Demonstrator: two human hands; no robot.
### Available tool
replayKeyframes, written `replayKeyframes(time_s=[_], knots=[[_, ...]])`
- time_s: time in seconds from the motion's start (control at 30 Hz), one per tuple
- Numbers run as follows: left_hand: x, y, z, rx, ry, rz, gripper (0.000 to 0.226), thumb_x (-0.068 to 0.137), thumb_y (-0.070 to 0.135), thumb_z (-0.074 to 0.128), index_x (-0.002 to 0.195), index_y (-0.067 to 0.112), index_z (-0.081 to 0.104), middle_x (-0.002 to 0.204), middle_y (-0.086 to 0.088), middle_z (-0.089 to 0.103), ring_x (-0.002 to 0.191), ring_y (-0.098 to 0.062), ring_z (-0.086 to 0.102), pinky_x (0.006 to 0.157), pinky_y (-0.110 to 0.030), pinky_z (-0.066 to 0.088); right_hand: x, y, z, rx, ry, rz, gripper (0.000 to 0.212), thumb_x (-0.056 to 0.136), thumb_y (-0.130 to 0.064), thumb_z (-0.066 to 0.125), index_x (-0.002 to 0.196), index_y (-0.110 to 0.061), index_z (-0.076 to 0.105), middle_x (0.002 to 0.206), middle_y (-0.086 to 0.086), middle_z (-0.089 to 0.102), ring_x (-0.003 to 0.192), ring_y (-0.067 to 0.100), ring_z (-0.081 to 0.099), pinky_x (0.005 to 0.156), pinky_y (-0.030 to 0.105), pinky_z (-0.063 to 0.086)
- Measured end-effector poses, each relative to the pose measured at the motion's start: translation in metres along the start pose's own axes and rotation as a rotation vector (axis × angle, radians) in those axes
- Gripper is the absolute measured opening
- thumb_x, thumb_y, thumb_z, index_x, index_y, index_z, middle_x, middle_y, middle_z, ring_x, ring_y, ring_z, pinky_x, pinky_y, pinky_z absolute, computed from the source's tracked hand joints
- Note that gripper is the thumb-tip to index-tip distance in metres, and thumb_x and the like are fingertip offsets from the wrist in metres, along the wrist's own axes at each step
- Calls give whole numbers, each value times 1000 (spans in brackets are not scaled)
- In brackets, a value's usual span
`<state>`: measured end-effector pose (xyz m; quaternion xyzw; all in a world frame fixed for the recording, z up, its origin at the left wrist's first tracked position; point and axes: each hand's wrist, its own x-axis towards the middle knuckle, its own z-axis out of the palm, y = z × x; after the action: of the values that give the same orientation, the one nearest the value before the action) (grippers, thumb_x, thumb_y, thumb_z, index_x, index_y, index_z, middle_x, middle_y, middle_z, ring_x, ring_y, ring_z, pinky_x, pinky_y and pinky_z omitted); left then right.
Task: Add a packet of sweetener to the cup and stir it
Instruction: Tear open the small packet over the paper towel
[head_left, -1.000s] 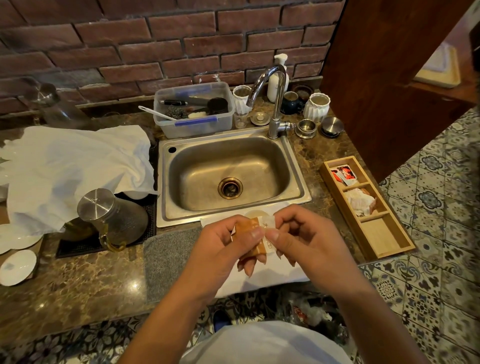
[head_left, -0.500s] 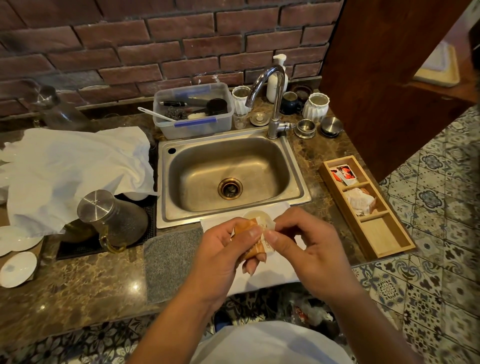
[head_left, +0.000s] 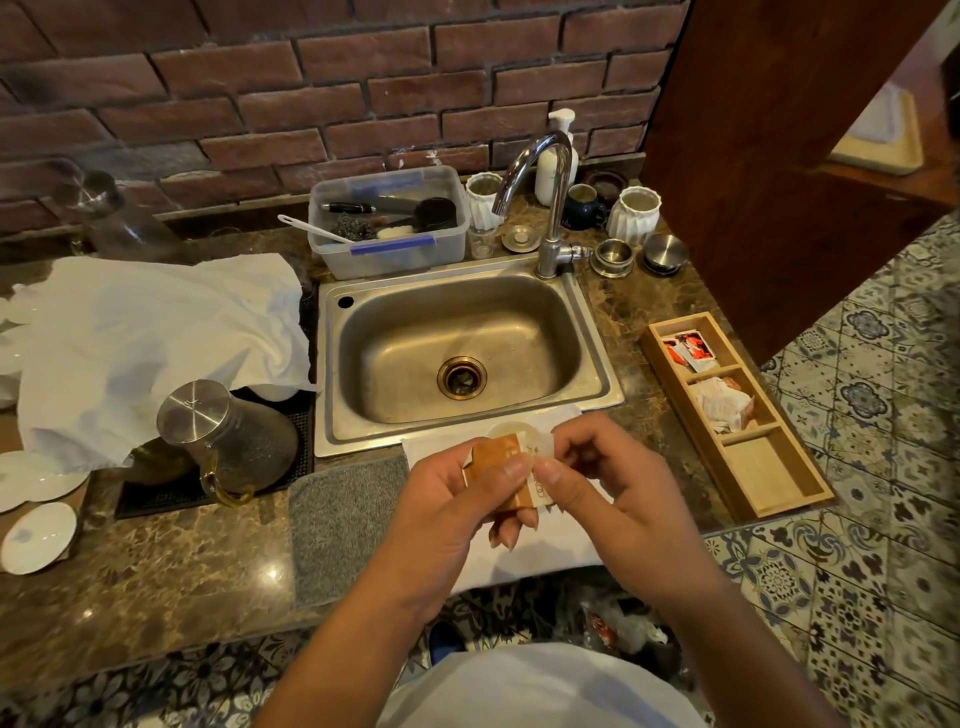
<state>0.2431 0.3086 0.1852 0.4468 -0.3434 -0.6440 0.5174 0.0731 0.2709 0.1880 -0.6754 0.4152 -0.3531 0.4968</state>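
A brown and white sweetener packet (head_left: 501, 460) is pinched between both hands in front of the sink. My left hand (head_left: 457, 512) grips its brown side with thumb on top. My right hand (head_left: 597, 486) pinches its white right edge. Just behind the packet the pale rim of a cup (head_left: 511, 430) peeks out; most of it is hidden by my hands. The cup stands on a white napkin (head_left: 540, 556) at the counter's front edge.
A steel sink (head_left: 462, 358) lies behind my hands. A wooden tray (head_left: 737, 415) with packets sits at the right. A grey mat (head_left: 343, 525), a glass jug (head_left: 228, 436) with a steel lid, white cloth (head_left: 156, 338) and saucers (head_left: 36, 535) lie at the left.
My hands have shifted slightly with the packet; the cup's rim behind it now shows more. Both hands keep their pinch on the packet.
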Motion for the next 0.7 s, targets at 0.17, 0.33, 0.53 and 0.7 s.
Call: replayKeyframes(time_s=[0.17, 0.33, 0.53, 0.7], knots=[[1, 0, -3, 36, 26, 4, 13, 81, 35, 71, 80, 22, 75, 64, -12, 66, 48, -16, 50, 45, -20, 41, 0, 1, -2, 28, -37, 4, 15, 91, -39, 63, 100, -28, 66, 89, -6, 69, 85, 21, 66, 74, 42, 58], [2, 1, 0, 72, 46, 13, 14, 89, 25, 66, 79, 24, 77, 63, -10, 67, 51, -19, 48, 45, -20, 40, 1, 3, -2, 23, 4, -8, 10, 90, -38, 64, 97, -30, 66, 90, -8, 68, 86, 20, 65, 74, 38, 57], [2, 1, 2, 61, 42, 7, 16, 89, 23, 64, 80, 25, 77, 64, -10, 68, 48, -14, 48, 46, -20, 40, 3, 6, -2, -62, 55, -86, 13, 91, -32, 66, 95, -20, 69, 93, -10, 64, 89, 21, 62, 73, 29, 54], [2, -2, 5, 2, 65, 0, 15, 89, 23, 66, 78, 22, 75, 64, -11, 66, 45, -12, 46, 46, -18, 40, 3, 8, 0, -118, 94, -129, 14, 92, -31, 66, 94, -18, 69, 95, -12, 62, 90, 19, 60, 74, 21, 50]])
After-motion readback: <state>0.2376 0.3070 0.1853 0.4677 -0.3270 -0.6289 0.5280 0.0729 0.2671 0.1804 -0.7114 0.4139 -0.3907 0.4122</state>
